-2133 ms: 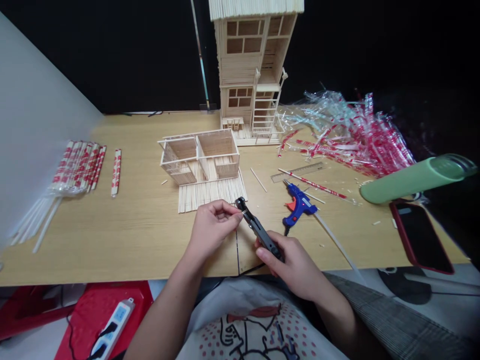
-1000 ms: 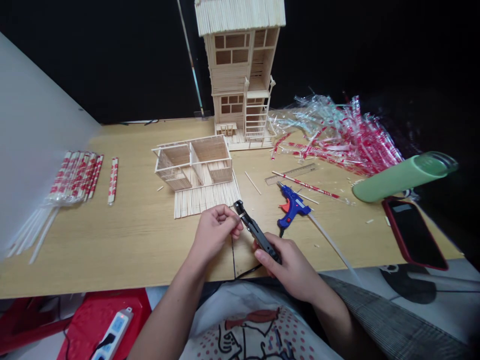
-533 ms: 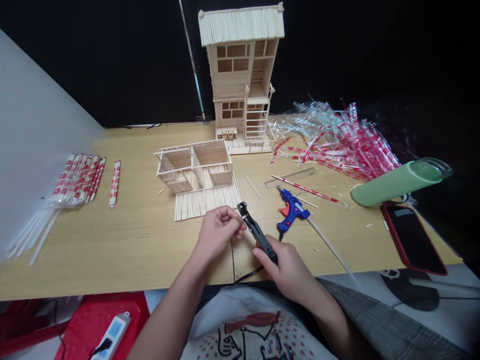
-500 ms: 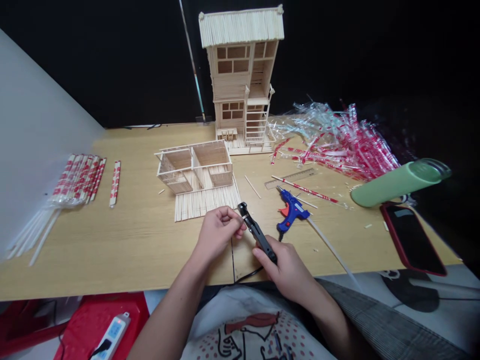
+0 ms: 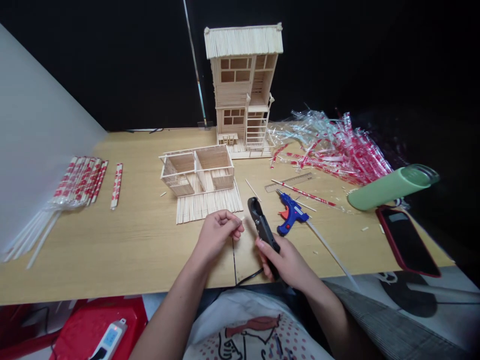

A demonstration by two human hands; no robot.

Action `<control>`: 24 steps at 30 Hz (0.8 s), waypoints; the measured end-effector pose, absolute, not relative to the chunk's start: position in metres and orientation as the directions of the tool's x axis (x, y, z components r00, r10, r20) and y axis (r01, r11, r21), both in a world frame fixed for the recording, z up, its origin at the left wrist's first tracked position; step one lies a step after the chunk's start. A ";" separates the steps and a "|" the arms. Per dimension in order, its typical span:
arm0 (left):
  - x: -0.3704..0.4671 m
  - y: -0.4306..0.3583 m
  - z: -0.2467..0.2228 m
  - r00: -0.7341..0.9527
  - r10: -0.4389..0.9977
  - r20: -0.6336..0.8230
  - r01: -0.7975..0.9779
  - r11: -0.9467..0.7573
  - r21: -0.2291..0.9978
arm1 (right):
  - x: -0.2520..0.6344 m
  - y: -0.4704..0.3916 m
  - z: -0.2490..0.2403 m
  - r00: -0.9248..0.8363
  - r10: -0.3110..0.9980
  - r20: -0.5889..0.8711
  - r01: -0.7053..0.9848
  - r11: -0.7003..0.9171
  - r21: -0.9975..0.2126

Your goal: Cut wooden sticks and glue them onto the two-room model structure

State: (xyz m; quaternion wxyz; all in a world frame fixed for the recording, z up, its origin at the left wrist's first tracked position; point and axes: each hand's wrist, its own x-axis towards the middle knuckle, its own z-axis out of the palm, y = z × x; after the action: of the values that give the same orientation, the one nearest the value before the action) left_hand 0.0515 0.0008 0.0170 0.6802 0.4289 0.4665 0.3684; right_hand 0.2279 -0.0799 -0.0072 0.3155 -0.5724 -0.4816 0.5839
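Observation:
My right hand [image 5: 287, 257] is wrapped around the handles of a black hand cutter [image 5: 261, 222], its head pointing up and away from me. My left hand [image 5: 217, 232] is closed in a pinch, with the tip of a small pale stick piece [image 5: 242, 218] showing at the fingertips; the rest is hidden. A gap separates the cutter from the left fingers. Just beyond them sits a low two-room model [image 5: 197, 167] built of sticks, with a slatted stick deck [image 5: 208, 205] at its front. Right of the cutter lies a blue glue gun [image 5: 292, 212] with a glue stick [image 5: 330, 250] trailing from it.
At the back stands a tall stick house [image 5: 243, 90]. Crumpled wrappers [image 5: 352, 145], a tilted green tumbler [image 5: 390, 187] and a phone [image 5: 408, 242] occupy the right. Wrapped chopsticks [image 5: 80, 180] and white glue sticks [image 5: 33, 235] lie left. A ruler [image 5: 288, 182] rests near the glue gun.
The cutter in my right hand has moved right, away from my left fingers, and turned slightly. My left hand stays pinched in nearly the same place. The whole view has shifted slightly.

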 end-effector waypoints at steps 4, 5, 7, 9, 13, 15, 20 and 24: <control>0.045 -0.001 0.009 0.278 0.926 -0.254 -0.216 0.318 0.923 | 0.229 -0.058 -0.004 -0.071 0.962 -0.264 0.309 -0.230 -0.923; 0.043 -0.001 0.007 0.263 0.934 -0.240 -0.237 0.304 0.923 | 0.227 -0.051 -0.003 -0.020 0.977 -0.211 0.453 -0.180 -0.873; 0.039 -0.001 0.005 0.224 0.947 -0.229 -0.277 0.287 0.917 | 0.220 -0.037 -0.003 0.077 0.991 -0.110 0.718 -0.131 -0.684; 0.032 0.000 0.003 0.177 0.957 -0.230 -0.320 0.277 0.906 | 0.212 -0.024 -0.004 0.144 0.989 -0.041 0.867 -0.146 -0.477; 0.010 0.009 0.000 0.028 0.981 -0.191 -0.359 0.188 0.914 | 0.198 -0.004 -0.011 0.179 0.981 0.069 0.960 -0.159 -0.230; -0.003 0.019 -0.003 -0.070 0.985 -0.156 -0.326 0.125 0.937 | 0.194 0.001 -0.016 0.179 0.978 0.104 0.973 -0.160 -0.165; -0.029 0.045 -0.009 -0.229 0.963 -0.143 -0.262 0.081 0.962 | 0.188 0.002 -0.031 0.178 0.977 0.118 0.982 -0.169 -0.082; -0.034 0.047 -0.007 -0.179 0.962 -0.208 -0.396 0.123 0.910 | 0.190 -0.002 -0.032 0.158 0.967 0.202 0.984 -0.138 -0.111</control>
State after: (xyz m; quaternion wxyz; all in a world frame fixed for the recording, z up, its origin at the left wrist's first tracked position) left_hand -0.0339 0.0474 -0.0065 0.5707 0.2913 0.4858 0.5946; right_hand 0.1897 -0.0020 -0.0323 0.1085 -0.7532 -0.6475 -0.0409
